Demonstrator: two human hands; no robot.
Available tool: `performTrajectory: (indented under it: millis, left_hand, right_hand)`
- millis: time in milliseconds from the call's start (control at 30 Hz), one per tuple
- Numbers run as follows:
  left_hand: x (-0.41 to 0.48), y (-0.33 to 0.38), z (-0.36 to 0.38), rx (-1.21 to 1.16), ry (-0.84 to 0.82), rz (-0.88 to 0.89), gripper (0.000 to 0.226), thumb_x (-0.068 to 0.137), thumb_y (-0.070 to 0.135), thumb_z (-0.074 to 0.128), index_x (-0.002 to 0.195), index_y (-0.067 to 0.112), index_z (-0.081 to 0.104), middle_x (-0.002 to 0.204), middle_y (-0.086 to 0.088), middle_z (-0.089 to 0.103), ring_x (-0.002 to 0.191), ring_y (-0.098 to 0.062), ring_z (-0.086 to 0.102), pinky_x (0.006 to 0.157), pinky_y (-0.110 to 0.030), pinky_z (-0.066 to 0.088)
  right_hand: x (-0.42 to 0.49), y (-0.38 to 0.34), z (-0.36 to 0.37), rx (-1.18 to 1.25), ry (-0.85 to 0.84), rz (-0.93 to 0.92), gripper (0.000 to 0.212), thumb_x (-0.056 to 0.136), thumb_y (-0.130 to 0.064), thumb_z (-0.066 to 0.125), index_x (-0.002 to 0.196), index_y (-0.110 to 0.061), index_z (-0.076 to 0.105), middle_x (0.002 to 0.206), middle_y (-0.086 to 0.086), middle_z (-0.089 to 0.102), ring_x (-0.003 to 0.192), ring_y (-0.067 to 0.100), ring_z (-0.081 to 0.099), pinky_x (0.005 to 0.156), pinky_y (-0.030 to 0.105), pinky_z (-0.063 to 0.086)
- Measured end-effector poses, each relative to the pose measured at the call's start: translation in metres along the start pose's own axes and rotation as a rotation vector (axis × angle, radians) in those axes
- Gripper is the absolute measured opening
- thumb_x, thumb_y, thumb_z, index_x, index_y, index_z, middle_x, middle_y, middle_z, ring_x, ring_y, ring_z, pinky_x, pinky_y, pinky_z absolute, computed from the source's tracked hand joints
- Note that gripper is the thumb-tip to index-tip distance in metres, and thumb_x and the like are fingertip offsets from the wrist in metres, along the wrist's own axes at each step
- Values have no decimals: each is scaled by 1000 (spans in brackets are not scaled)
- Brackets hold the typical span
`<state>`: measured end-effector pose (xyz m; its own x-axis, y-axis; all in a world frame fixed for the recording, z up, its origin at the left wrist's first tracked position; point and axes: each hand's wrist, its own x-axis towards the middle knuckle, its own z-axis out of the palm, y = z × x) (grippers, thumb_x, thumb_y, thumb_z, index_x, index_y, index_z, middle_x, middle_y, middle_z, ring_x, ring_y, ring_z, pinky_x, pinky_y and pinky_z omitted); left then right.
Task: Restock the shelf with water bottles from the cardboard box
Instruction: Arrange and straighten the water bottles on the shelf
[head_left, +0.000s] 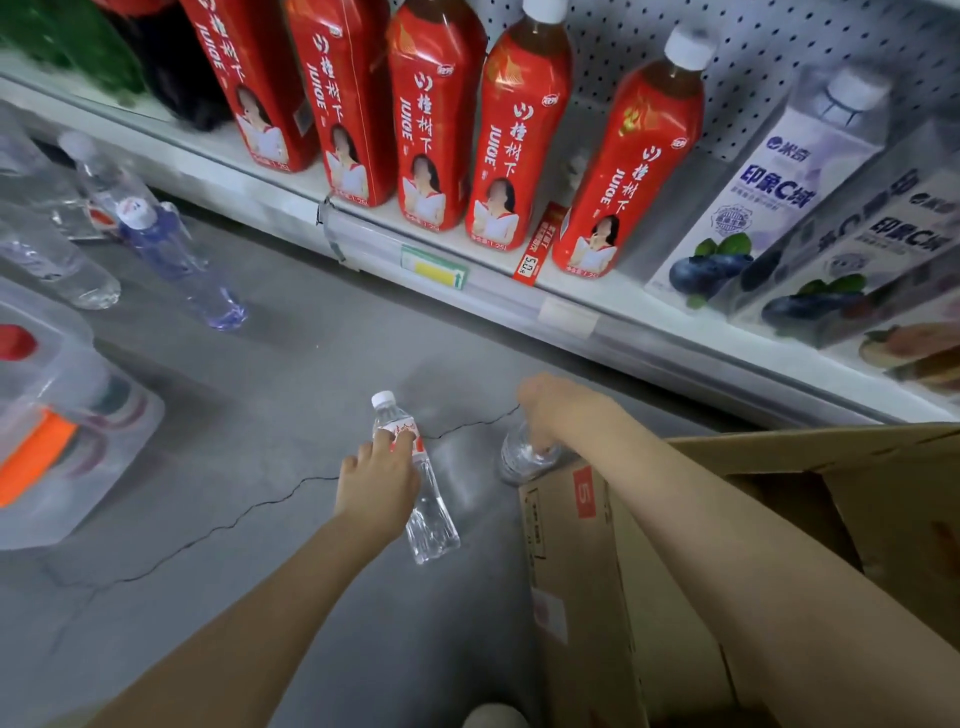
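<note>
Brown cardboard box (597, 571) sits near right on grey concrete floor (270, 395); white metal shelf (467, 296) runs far behind.

Clear plastic, brown cardboard, grey concrete

The small clear plastic water bottle with a white cap (415, 483) is glossy and see-through; the open brown cardboard box (587, 571) is matt and papery; the grey concrete floor (249, 415) is dull and cracked; the tall red-labelled juice bottles (498, 156) shine on the smooth white shelf (363, 249) backed by perforated white panel (769, 47).
</note>
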<state>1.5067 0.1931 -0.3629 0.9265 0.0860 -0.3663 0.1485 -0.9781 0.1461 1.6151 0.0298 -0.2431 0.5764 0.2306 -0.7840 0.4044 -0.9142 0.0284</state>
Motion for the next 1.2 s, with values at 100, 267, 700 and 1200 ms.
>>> performTrajectory:
  millis: [100,267,700,1200]
  left_hand:
    - [4,-6,8,-9,-31,-34,39,94,30,42,131,17,38,128,-6,44,111,-27,50,89,-37,41]
    - [11,3,27,-81,15,-138,51,91,38,47,135,16,34,126,-7,45,105,-28,52,80,-38,44]
    - [30,22,66,-591,-68,-360,87,79,23,66,144,41,11,136,-17,12,90,-48,58,82,-44,49]
    - [-4,4,1,-735,-19,-237,105,78,9,68,147,38,-5,120,-15,37,101,-30,46,95,-48,43]
  right_hand:
    - [1,7,2,149,141,3,26,84,0,61,66,-7,42,69,3,42,69,21,48,44,21,30]
    - [7,22,11,314,367,-47,19,78,-2,61,95,-7,68,101,7,64,91,24,61,80,36,53]
    - [14,19,9,702,734,-166,33,69,-17,79,98,-28,67,99,-12,66,93,11,59,78,28,48]
    - [-40,12,-14,988,894,-144,24,76,-15,75,95,-19,62,101,-3,62,95,15,56,83,29,46]
